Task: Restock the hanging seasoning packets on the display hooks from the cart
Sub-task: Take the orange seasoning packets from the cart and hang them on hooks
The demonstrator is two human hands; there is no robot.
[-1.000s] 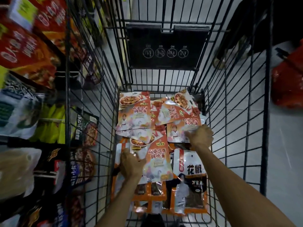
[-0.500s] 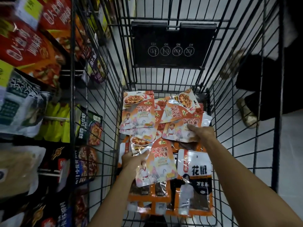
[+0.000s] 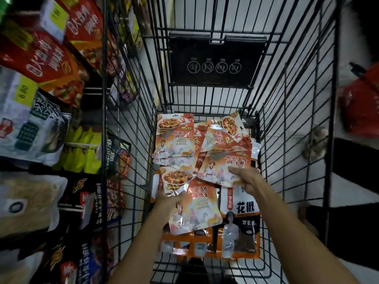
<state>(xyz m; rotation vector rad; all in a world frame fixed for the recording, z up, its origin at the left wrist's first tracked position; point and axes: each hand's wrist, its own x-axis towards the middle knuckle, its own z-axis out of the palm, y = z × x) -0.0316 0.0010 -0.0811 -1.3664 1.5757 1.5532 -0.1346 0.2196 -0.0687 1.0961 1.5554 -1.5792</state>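
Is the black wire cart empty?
No, the black wire cart holds many orange seasoning packets, and both the left hand and right hand grip one.

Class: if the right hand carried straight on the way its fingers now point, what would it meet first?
Probably more of the orange seasoning packet the right hand already grips, then overlapping packets beyond; depth is unclear.

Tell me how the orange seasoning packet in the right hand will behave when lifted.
Likely floppy: the orange seasoning packet is thin, wrinkled film, pinched at one edge by the right hand. Probably light for its size. Its glossy face may slide over neighbouring packets.
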